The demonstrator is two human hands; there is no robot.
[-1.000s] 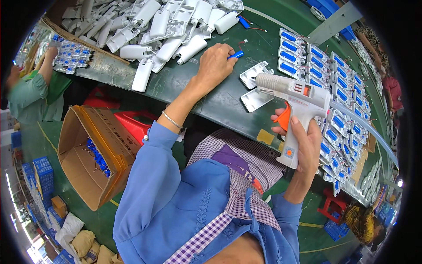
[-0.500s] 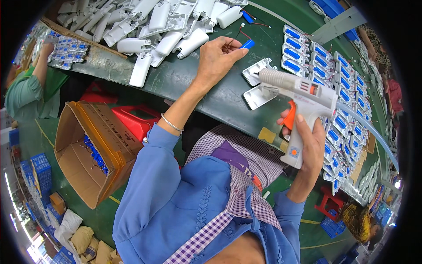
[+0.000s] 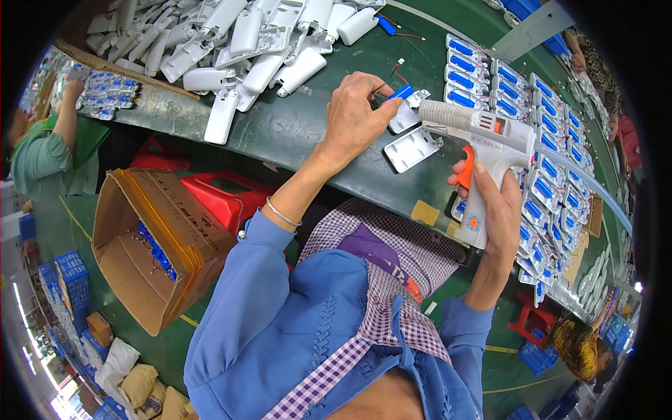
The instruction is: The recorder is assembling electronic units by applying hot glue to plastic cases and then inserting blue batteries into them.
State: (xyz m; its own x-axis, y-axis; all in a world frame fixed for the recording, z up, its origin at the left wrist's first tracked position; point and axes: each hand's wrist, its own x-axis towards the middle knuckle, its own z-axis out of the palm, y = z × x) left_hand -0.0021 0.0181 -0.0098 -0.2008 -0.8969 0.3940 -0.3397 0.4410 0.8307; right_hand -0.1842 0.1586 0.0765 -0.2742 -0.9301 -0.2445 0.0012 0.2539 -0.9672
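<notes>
Pinched between the thumb and fingers of my left hand (image 3: 355, 119) is a small blue battery (image 3: 402, 92) with thin wires. It is over a white plastic shell (image 3: 404, 119) on the green table; whether they touch, I cannot tell. A second open shell (image 3: 411, 150) lies just nearer to me. My right hand (image 3: 495, 203) is wrapped round the handle of a white glue gun (image 3: 505, 143) with an orange trigger. The gun's nozzle points left, close to the two shells, and its tip is hard to make out.
White shells (image 3: 245, 31) are heaped at the far left. Rows of shells with blue batteries (image 3: 507, 91) cover the table's right side. A loose battery (image 3: 387, 26) lies at the back. Left below stand a cardboard box (image 3: 133, 280) and a red stool (image 3: 234, 199). Another person (image 3: 52, 147) works at far left.
My left hand has carried the battery slightly right and nearer, over the farther shell. The glue gun in my right hand has shifted slightly, its nozzle still near the shells.
</notes>
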